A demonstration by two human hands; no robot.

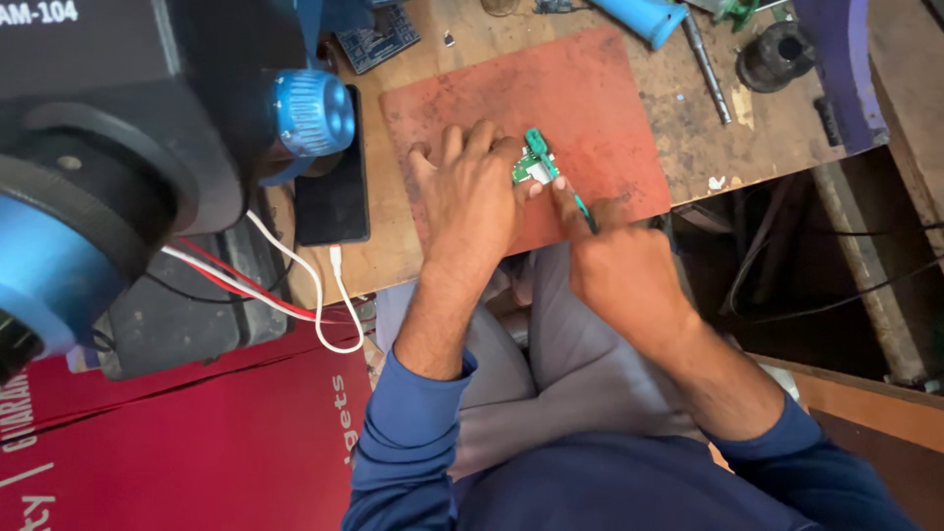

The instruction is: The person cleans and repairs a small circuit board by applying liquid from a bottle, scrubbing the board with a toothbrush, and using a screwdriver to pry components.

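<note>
A small green circuit board lies on a red-brown mat on the wooden bench. My left hand rests flat on the mat and pins the board's left edge with its fingertips. My right hand is closed around a thin teal-handled tool, whose tip reaches the board's white part. Both forearms come up from dark blue sleeves.
A black microscope with blue knobs fills the left. A dark phone, white and red cables, another circuit board, a metal rod, a black cylinder and a red box surround the mat.
</note>
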